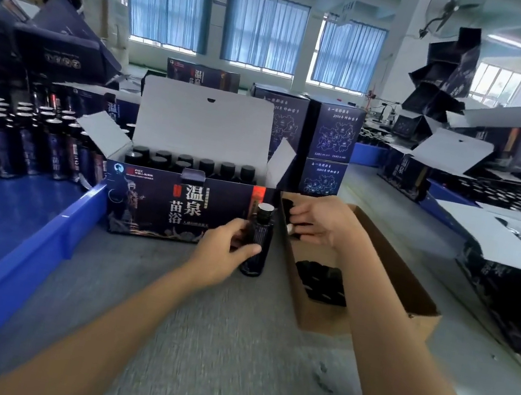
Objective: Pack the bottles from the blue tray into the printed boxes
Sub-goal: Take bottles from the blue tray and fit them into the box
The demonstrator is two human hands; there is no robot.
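On my left the blue tray runs along the counter's left edge. Its near part is bare blue floor, and dark bottles in rows stand upright at its far end. Just right of the tray, toward the far middle of the counter, I see the open printed box with its white lid flap standing up. Black-capped bottles stand packed in a row inside it, and a couple more caps show in front of them at its left end.

My left hand grips a single bottle with the fingers wrapped round its body. It stands upright on the counter, just in front of the printed box's front right corner, cap on.

Right of that lies a brown carton, open on top, with a heap of dark items in its near part. They are too blurred for me to name. My right hand reaches over the carton's far end, fingers curled round a small dark piece. I cannot tell what it is.

Behind, closed printed boxes are stacked, and along the right edge more open printed boxes sit with white flaps up.
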